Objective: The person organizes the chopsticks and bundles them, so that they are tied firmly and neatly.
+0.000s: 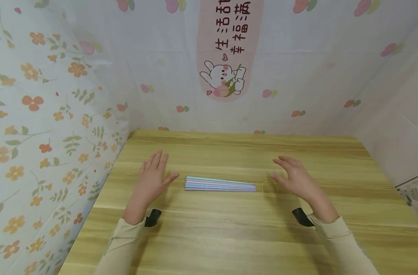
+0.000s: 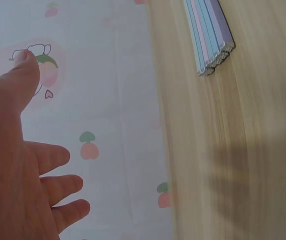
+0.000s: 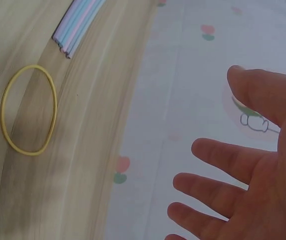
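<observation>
A flat row of slim pastel sticks (image 1: 220, 184) in blue, pink and purple lies side by side on the table, their left ends (image 2: 216, 59) looking silvery in the left wrist view. Just past their right ends rests a yellow rubber band (image 3: 56, 107), a loose oval. My left hand (image 1: 152, 183) hovers left of the sticks, fingers spread, holding nothing. Over on the other side, my right hand (image 1: 296, 180) is held above the table near the rubber band, its fingers extended and thumb apart, with nothing in its grasp.
The wood-grain table (image 1: 222, 236) ends at the back against a white printed cloth (image 1: 154, 76) with a rabbit picture. Floral cloth (image 1: 57, 133) hangs along the left side. A black wrist piece (image 1: 153, 218) shows at the left cuff, another (image 1: 302, 217) at the right.
</observation>
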The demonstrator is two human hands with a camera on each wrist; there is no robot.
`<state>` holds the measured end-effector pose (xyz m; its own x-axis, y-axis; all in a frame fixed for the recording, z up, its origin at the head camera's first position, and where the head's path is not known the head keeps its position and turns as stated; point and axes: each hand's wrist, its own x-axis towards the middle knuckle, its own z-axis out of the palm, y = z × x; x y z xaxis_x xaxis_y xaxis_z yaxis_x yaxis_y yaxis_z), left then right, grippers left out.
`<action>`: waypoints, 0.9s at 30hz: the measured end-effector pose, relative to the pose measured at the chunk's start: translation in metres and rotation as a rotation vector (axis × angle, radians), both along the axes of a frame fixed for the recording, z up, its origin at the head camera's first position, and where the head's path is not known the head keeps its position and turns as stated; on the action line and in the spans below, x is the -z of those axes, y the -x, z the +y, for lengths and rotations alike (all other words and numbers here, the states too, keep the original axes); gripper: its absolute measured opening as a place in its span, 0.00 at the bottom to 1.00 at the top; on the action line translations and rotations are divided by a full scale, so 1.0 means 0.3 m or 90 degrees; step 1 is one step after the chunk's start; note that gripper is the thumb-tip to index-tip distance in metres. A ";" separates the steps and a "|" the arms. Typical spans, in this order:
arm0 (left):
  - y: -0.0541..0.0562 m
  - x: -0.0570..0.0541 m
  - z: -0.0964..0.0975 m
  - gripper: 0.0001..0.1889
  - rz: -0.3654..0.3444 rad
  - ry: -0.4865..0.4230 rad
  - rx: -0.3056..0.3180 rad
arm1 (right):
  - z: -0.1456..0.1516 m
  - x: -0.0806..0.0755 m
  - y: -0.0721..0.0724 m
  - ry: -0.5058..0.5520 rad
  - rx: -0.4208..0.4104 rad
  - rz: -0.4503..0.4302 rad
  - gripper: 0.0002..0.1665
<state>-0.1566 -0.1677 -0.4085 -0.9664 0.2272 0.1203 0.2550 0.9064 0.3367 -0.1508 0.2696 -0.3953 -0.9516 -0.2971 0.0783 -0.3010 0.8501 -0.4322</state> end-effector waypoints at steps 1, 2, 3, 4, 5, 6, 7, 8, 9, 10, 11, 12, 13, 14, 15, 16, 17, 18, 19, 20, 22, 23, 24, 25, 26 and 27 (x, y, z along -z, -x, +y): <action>-0.001 0.000 0.003 0.42 0.000 0.001 0.003 | -0.003 0.003 0.000 0.001 -0.001 -0.002 0.34; -0.001 0.001 0.006 0.42 0.000 0.002 0.005 | -0.006 0.006 0.000 0.003 -0.002 -0.002 0.34; -0.001 0.001 0.008 0.43 0.001 0.004 0.007 | -0.009 0.007 0.001 0.004 -0.003 -0.001 0.34; 0.000 0.000 0.010 0.43 0.004 0.006 0.008 | -0.012 0.008 0.002 0.004 -0.003 0.001 0.34; 0.001 -0.001 0.013 0.43 0.007 0.006 0.009 | -0.014 0.008 0.004 0.006 -0.003 0.005 0.34; 0.002 -0.003 0.015 0.43 0.009 0.006 0.010 | -0.016 0.007 0.006 0.007 -0.005 0.010 0.34; 0.003 -0.005 0.017 0.43 0.011 0.007 0.011 | -0.018 0.005 0.007 0.009 -0.006 0.013 0.33; 0.004 -0.005 0.019 0.43 0.012 0.008 0.013 | -0.019 0.004 0.007 0.012 -0.007 0.015 0.33; 0.003 -0.005 0.022 0.43 0.013 0.010 0.015 | -0.020 0.003 0.007 0.013 -0.009 0.016 0.33; 0.001 -0.004 0.025 0.43 0.013 0.010 0.018 | -0.022 0.004 0.005 0.016 -0.012 0.015 0.32; -0.002 -0.002 0.029 0.43 0.015 0.012 0.021 | -0.023 0.006 0.003 0.019 -0.015 0.014 0.32; -0.006 0.002 0.032 0.43 0.015 0.014 0.023 | -0.025 0.009 0.000 0.022 -0.017 0.009 0.32; -0.008 0.005 0.036 0.44 0.018 0.016 0.026 | -0.028 0.010 0.000 0.023 -0.019 0.003 0.32; -0.010 0.008 0.041 0.44 0.023 0.017 0.029 | -0.031 0.011 -0.001 0.026 -0.022 -0.001 0.32; -0.011 0.011 0.045 0.44 0.029 0.017 0.031 | -0.036 0.014 -0.001 0.029 -0.023 -0.006 0.32; -0.011 0.015 0.049 0.44 0.032 0.017 0.034 | -0.040 0.016 0.000 0.031 -0.023 -0.011 0.32; -0.011 0.018 0.052 0.44 0.037 0.018 0.035 | -0.045 0.019 0.001 0.031 -0.024 -0.014 0.32; -0.009 0.021 0.055 0.44 0.040 0.018 0.038 | -0.050 0.020 0.003 0.033 -0.023 -0.016 0.32; -0.007 0.022 0.058 0.44 0.043 0.017 0.041 | -0.055 0.022 0.005 0.032 -0.023 -0.015 0.32; -0.004 0.025 0.061 0.44 0.045 0.019 0.044 | -0.059 0.024 0.008 0.033 -0.023 -0.014 0.32; 0.002 0.027 0.066 0.45 0.047 0.022 0.049 | -0.068 0.029 0.013 0.029 -0.027 -0.004 0.32; 0.006 0.028 0.070 0.45 0.049 0.022 0.053 | -0.071 0.031 0.016 0.028 -0.029 0.000 0.32; 0.010 0.029 0.073 0.45 0.050 0.022 0.055 | -0.074 0.034 0.018 0.028 -0.030 0.004 0.32; 0.014 0.030 0.078 0.45 0.051 0.020 0.058 | -0.078 0.036 0.020 0.028 -0.032 0.007 0.32; 0.019 0.030 0.082 0.45 0.052 0.021 0.061 | -0.080 0.038 0.023 0.027 -0.033 0.010 0.32; 0.025 0.029 0.087 0.45 0.056 0.021 0.064 | -0.082 0.042 0.025 0.024 -0.034 0.015 0.33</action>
<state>-0.1640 -0.1417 -0.4173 -0.9245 0.3281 0.1940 0.3727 0.8846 0.2804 -0.1584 0.2449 -0.4078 -0.9322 -0.3440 0.1124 -0.3559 0.8155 -0.4564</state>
